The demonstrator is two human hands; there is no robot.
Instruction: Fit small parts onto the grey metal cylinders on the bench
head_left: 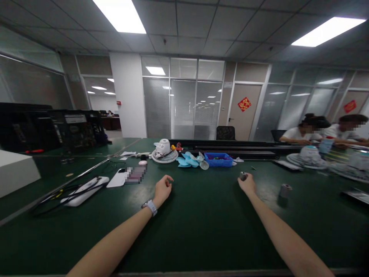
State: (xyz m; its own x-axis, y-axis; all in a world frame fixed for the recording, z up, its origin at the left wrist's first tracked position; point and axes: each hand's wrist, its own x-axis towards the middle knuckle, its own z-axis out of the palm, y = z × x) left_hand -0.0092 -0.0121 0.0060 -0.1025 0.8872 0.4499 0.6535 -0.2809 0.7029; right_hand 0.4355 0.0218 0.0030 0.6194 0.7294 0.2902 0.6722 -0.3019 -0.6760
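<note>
- Reference: 12 o'clock points away from the wearer across the green table [201, 231].
- Right hand [249, 185]: thumb and fingers pinch a small metal cylinder [243, 176] above or on the table; contact with the surface cannot be told.
- Left hand [163, 189]: loosely curled, a gap between the fingertips; a wristwatch [150, 207] is fitted at the wrist.
- Second metal cylinder [285, 190]: upright on the table, 3 o'clock from the right hand.
- Blue tray [218, 163]: 11 o'clock from the right hand; contents too small to identify.
- Light-blue fan blades [188, 159]: 1 o'clock from the left hand, just beside the tray.
- White fan housing [165, 148]: 12 o'clock from the left hand.
- White phone [117, 178]: 10 o'clock from the left hand.
</note>
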